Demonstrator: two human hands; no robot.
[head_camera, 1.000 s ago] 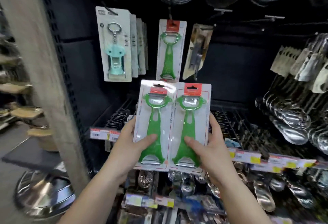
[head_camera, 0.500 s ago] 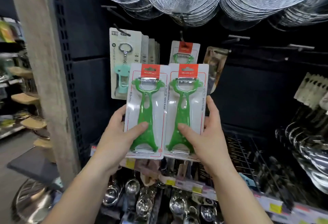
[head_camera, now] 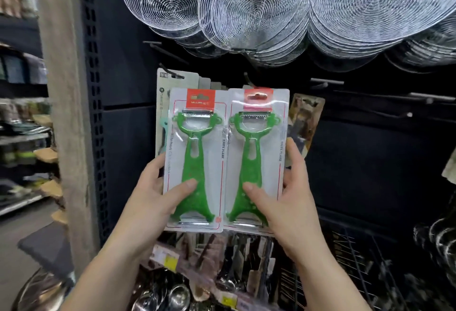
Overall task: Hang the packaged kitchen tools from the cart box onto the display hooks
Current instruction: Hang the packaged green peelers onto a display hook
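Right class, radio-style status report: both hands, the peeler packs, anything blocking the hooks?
Left hand grips left peeler pack. Right hand grips right peeler pack. Neither hung yet. Hanging packs sit directly behind; wire skimmers overhead.

above: wire strainers [head_camera: 254, 12] hang low | right: bare hooks [head_camera: 325, 81], open dark panel

A dim shop aisle with a dark display wall.

A pale wooden post [head_camera: 63, 113] runs down the left of the frame beside a black perforated upright [head_camera: 95, 113]. Silver wire strainers [head_camera: 254, 12] hang across the top. Blurred shelves [head_camera: 22, 138] fill the far left above grey floor [head_camera: 14, 234]. Yellow price labels [head_camera: 170, 261] sit at lower centre.
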